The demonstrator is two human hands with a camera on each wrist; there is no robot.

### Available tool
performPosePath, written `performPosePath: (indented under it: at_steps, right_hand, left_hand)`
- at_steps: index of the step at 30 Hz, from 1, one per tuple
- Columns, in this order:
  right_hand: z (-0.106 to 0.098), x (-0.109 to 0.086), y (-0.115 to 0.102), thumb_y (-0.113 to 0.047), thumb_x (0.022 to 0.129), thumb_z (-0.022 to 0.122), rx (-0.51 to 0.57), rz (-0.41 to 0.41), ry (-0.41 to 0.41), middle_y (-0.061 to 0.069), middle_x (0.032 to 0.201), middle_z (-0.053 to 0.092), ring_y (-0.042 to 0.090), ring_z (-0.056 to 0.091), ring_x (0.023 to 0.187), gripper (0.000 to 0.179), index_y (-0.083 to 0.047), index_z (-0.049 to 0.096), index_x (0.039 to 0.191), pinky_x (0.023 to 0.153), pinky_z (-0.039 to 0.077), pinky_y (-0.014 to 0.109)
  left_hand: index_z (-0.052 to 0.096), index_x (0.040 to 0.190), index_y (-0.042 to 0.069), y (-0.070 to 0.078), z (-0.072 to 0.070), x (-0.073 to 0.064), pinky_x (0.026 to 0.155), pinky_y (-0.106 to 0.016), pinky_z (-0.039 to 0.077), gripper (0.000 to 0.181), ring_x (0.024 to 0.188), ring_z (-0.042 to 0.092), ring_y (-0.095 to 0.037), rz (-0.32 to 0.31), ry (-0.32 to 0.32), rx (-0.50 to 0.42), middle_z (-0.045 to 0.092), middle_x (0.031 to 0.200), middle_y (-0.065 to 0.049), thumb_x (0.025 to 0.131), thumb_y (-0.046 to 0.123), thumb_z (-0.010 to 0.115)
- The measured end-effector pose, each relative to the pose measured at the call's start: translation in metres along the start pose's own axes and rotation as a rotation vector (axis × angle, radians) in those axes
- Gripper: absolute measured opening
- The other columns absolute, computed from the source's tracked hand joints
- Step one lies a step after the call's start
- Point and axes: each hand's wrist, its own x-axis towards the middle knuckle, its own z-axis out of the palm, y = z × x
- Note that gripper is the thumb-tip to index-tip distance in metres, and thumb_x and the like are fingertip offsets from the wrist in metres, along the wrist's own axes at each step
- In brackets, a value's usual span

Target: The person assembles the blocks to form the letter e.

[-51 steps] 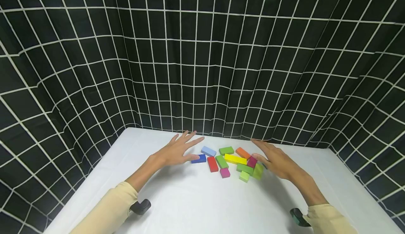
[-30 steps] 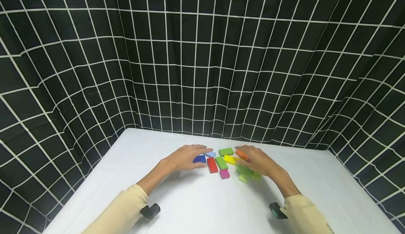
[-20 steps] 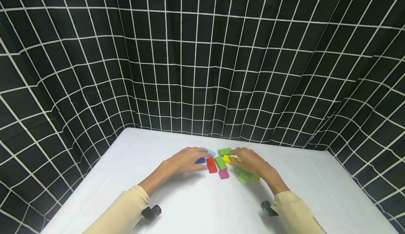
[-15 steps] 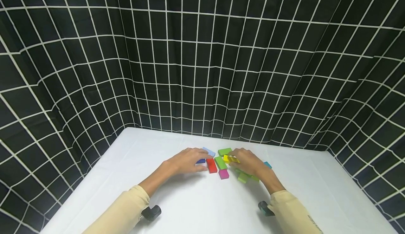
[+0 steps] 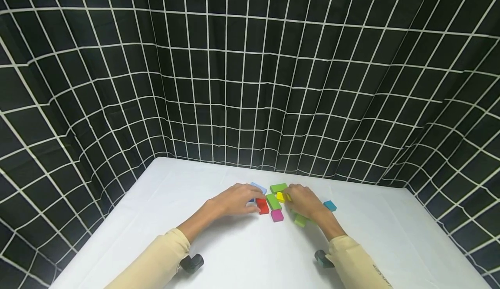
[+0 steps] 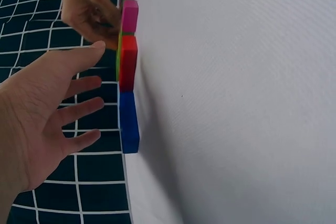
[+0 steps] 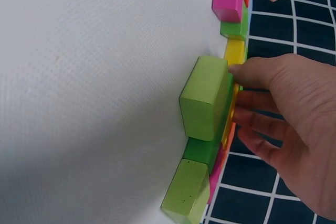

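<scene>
Colored blocks lie grouped on a white table. My left hand (image 5: 237, 199), with fingers spread and relaxed, hovers over the blue block (image 6: 129, 123) and red block (image 5: 262, 207); the left wrist view shows a gap between fingertips and blocks. My right hand (image 5: 304, 201) has its thumb and fingers round the yellow block (image 5: 280, 197), seemingly pinching it. Near it lie a green block (image 5: 274, 201), a magenta block (image 5: 277, 215) and a light green block (image 7: 205, 95). The right hand hides the orange block and second magenta block in the head view.
A light blue block (image 5: 259, 187) and another green block (image 5: 278, 188) lie at the back. A teal block (image 5: 330, 205) sits apart at the right. Black cloth with a white grid (image 5: 242, 85) hangs round the white table (image 5: 250, 254).
My right hand has moved left and down over the blocks to the yellow block, uncovering the teal block. The left hand has come right and lower, towards the blue and red blocks.
</scene>
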Motion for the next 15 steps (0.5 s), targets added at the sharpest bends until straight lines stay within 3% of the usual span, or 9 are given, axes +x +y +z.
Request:
performPosePath:
  at_steps: [8,15]
  right_hand:
    - [-0.0006,0.0011,-0.0006,-0.008,0.089,0.08,-0.008,-0.008,0.001,0.007,0.105,0.076,0.017,0.063,0.087,0.028,-0.005,0.077,0.116,0.093,0.059,0.042]
    - [-0.0014,0.0005,-0.0015,-0.01,0.089,0.081,-0.028,-0.013,0.012,0.007,0.106,0.076,0.018,0.064,0.09,0.028,-0.006,0.077,0.117,0.093,0.059,0.042]
  left_hand:
    - [0.077,0.126,0.021,0.0009,0.0061,0.0023,0.104,-0.039,0.053,0.031,0.129,0.066,-0.012,0.061,-0.075,0.11,0.071,0.136,0.006,0.098,0.032,0.072]
    - [0.076,0.125,0.017,-0.0006,0.0093,0.0018,0.106,-0.038,0.054,0.031,0.126,0.069,-0.016,0.076,-0.09,0.092,0.071,0.137,0.002,0.098,0.031,0.073]
